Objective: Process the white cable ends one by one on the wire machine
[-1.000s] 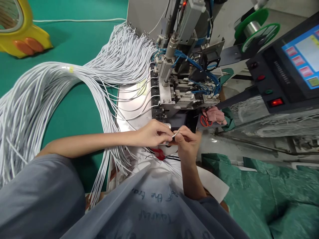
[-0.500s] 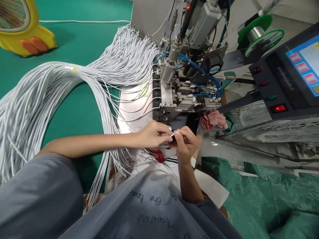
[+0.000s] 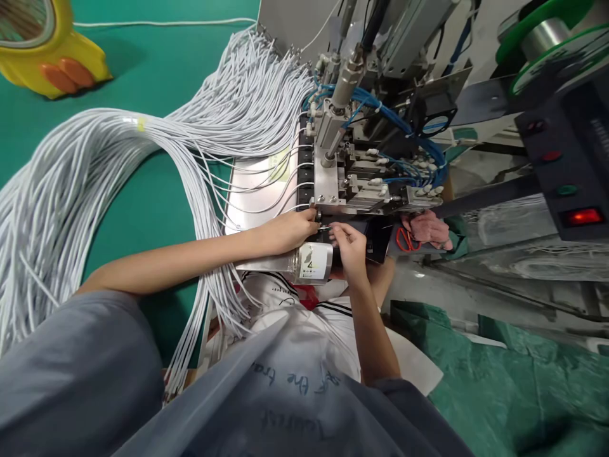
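Note:
My left hand [image 3: 292, 230] is closed, fingers pinched on a white cable at the near end of the machine's black clamp row [image 3: 306, 171]. Most of that cable is hidden by the hand. Thumb and fingertips of my right hand [image 3: 351, 246] are pinched together at the cable's thin end [image 3: 325, 227], just right of the left fingers. Several white cables [image 3: 280, 206] run into the clamps beyond my left hand. Below my hands lies a clear container with a white label [image 3: 314, 261].
A thick bundle of white cables [image 3: 104, 136] covers the green mat [image 3: 157, 70] at left. The machine's metal cylinders [image 3: 328, 136] and blue hoses [image 3: 380, 114] rise ahead. To the right are red-handled scissors [image 3: 407, 240], a pink cloth [image 3: 429, 230] and a control box [image 3: 566, 158].
Both hands have moved forward with the cable, up to the near end of the clamp row. The labelled container now shows more fully. The view has shifted a little to the left.

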### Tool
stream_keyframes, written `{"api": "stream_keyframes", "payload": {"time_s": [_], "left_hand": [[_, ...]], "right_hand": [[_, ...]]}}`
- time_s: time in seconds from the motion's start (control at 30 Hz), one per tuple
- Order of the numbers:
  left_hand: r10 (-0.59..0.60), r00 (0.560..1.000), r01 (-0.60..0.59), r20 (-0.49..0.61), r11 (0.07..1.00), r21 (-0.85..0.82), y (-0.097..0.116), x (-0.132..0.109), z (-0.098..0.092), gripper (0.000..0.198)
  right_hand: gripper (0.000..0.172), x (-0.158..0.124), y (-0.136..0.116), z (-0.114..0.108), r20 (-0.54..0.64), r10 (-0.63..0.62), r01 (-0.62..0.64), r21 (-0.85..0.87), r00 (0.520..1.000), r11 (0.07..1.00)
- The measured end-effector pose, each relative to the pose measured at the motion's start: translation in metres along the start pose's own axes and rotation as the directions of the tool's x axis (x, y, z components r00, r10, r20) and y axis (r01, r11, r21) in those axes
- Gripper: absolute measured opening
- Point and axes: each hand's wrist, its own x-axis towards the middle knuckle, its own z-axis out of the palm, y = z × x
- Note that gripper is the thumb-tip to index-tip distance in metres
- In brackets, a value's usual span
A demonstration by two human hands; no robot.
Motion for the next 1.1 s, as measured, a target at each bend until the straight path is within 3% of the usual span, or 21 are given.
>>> {"api": "stream_keyframes", "payload": {"time_s": [0.23,0.57,0.73,0.9,1.1], "left_hand": [[0.023,0.998,-0.024,-0.061,1.000,-0.007,-0.004,-0.002,0.006,0.034],[0.094,0.996,-0.093,-0.005,0.987,0.134,-0.003,-0.002,0.001,0.033],[0.094,0.995,-0.098,0.032,0.981,0.170,0.001,-0.002,-0.005,0.033],[0.104,0.994,-0.110,0.041,0.976,0.186,0.001,-0.002,-0.005,0.034],[0.108,0.994,-0.112,0.029,0.975,0.193,0.001,-0.002,-0.003,0.032]], "right_hand": [[0.021,0.006,0.000,0.006,0.046,0.062,-0.066,0.106,0.997,0.992],[0.019,0.006,-0.006,0.002,0.131,0.107,-0.121,0.107,0.986,0.987],[0.017,0.004,-0.003,0.006,0.076,0.028,-0.031,0.039,0.997,0.999],[0.019,0.001,0.003,0.012,0.013,0.028,-0.029,0.072,1.000,0.997],[0.023,0.004,-0.007,0.013,-0.005,-0.019,0.019,0.030,1.000,0.999]]}}
